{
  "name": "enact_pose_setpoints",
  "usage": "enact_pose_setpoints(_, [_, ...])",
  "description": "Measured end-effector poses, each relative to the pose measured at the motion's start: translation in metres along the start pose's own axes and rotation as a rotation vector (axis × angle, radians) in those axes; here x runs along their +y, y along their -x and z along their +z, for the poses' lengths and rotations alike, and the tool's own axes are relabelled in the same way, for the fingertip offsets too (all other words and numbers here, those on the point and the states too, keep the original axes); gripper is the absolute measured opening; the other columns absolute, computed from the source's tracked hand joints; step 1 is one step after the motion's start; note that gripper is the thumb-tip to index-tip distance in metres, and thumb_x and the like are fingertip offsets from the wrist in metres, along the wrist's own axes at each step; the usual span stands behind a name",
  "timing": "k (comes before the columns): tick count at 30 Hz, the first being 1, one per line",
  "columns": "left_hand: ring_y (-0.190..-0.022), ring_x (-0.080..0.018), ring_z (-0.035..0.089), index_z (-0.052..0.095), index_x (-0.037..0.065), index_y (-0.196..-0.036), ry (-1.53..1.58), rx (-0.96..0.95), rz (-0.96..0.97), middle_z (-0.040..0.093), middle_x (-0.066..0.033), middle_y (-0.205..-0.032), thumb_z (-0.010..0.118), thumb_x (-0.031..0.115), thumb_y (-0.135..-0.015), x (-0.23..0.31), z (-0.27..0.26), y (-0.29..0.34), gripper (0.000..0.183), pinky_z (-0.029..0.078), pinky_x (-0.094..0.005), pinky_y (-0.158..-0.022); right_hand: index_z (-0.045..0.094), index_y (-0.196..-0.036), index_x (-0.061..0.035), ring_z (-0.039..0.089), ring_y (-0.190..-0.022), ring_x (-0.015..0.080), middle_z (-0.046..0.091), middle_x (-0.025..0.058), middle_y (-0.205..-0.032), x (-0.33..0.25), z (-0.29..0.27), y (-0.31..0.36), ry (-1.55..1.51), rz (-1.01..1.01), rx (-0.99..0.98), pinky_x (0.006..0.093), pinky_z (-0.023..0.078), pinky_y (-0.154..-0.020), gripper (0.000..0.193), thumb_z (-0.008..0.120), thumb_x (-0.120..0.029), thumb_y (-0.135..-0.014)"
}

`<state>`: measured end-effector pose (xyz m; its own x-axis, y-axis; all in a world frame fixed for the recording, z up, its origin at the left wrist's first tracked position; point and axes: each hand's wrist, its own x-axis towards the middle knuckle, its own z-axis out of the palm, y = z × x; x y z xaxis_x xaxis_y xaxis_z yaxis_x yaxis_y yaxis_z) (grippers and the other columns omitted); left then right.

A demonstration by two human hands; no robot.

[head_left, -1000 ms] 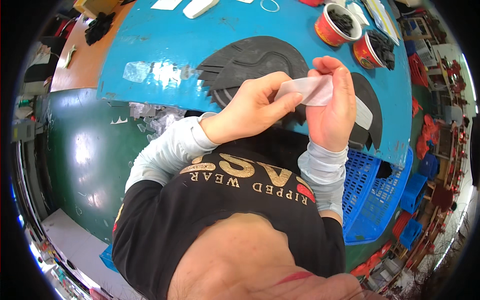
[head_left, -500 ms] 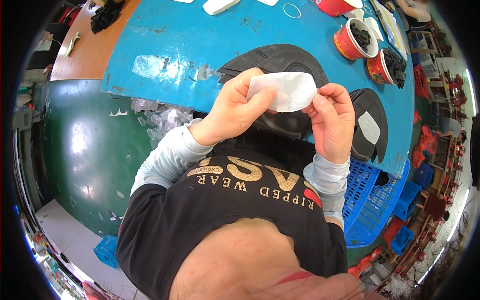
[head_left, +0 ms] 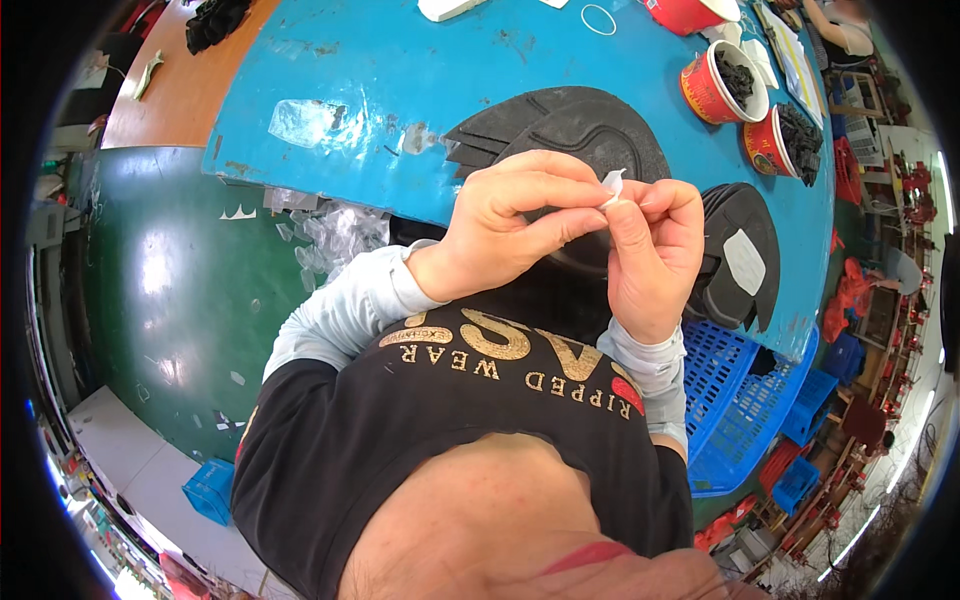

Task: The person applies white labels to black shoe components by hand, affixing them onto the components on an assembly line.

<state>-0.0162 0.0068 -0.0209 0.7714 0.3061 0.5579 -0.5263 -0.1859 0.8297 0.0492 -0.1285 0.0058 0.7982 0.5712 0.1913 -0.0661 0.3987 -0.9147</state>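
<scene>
In front of my chest, both hands meet over a white fabric-like patch (head_left: 613,186), of which only a small folded or edge-on part shows between the fingertips. My left hand (head_left: 520,215) pinches it from the left with thumb and fingers. From the right, my right hand (head_left: 655,255) grips it between thumb and forefinger. Just beyond the hands, black curved moulded pieces (head_left: 600,125) with notched ends lie on the blue table; my hands partly cover them. More black pieces (head_left: 715,285) lie to the right, with a white patch (head_left: 744,262) on top.
Red paper tubs (head_left: 707,92) hold black bits at the far right of the blue table (head_left: 380,80). A clear plastic sheet (head_left: 303,122) lies on the left. Blue plastic baskets (head_left: 745,430) stand below the right table edge. Clear plastic scraps (head_left: 345,240) hang near the front edge.
The white patch was spread flat between my hands and is now turned or folded to a small tip. My left hand has moved right, so the fingertips of both hands come together.
</scene>
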Motion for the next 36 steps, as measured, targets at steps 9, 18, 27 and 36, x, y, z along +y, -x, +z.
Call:
enact_pose_setpoints(9, [-0.073, -0.0152, 0.06, 0.065, -0.002, -0.082, -0.111, 0.115, 0.041, 0.064, -0.0101, -0.084, 0.062, -0.003, -0.078, -0.004, 0.011, 0.0, 0.005, 0.047, -0.0254, -0.06, 0.039, -0.093, -0.004, 0.055, -0.077, 0.011, 0.058, 0.01, -0.088, 0.016, 0.005, 0.005, 0.069, -0.16, 0.059, 0.0241, 0.046, -0.072, 0.023, 0.058, 0.004, -0.084])
enact_pose_setpoints(18, [-0.074, -0.0122, 0.06, 0.066, 0.001, -0.082, 0.155, 0.154, -0.247, 0.064, -0.0063, -0.079, 0.064, 0.004, -0.079, -0.003, 0.018, 0.002, 0.005, 0.047, -0.0241, -0.061, 0.039, -0.092, -0.0043, 0.056, -0.073, 0.0117, 0.059, 0.0102, -0.085, 0.016, 0.0, 0.008, 0.04, -0.19, 0.09, 0.0239, 0.046, -0.07, 0.024, 0.059, 0.004, -0.083])
enact_pose_setpoints(27, [-0.068, -0.0127, 0.06, 0.066, 0.002, -0.082, -0.058, 0.089, -0.019, 0.064, -0.0067, -0.078, 0.064, 0.006, -0.08, -0.006, 0.02, 0.0, 0.005, 0.048, -0.0245, -0.058, 0.038, -0.091, -0.0044, 0.056, -0.072, 0.0121, 0.06, 0.0106, -0.083, 0.015, -0.006, 0.01, -0.026, -0.156, 0.112, 0.0244, 0.046, -0.069, 0.025, 0.06, 0.005, -0.083])
enact_pose_setpoints(36, [-0.068, -0.0081, 0.057, 0.065, 0.0, -0.081, 0.421, 0.228, -0.462, 0.064, -0.0053, -0.081, 0.061, 0.006, -0.084, -0.004, 0.024, 0.004, 0.008, 0.045, -0.022, -0.059, 0.039, -0.092, -0.0041, 0.055, -0.072, 0.0131, 0.058, 0.0109, -0.084, 0.018, -0.01, 0.016, -0.022, -0.176, 0.091, 0.0246, 0.046, -0.068, 0.025, 0.06, 0.005, -0.082])
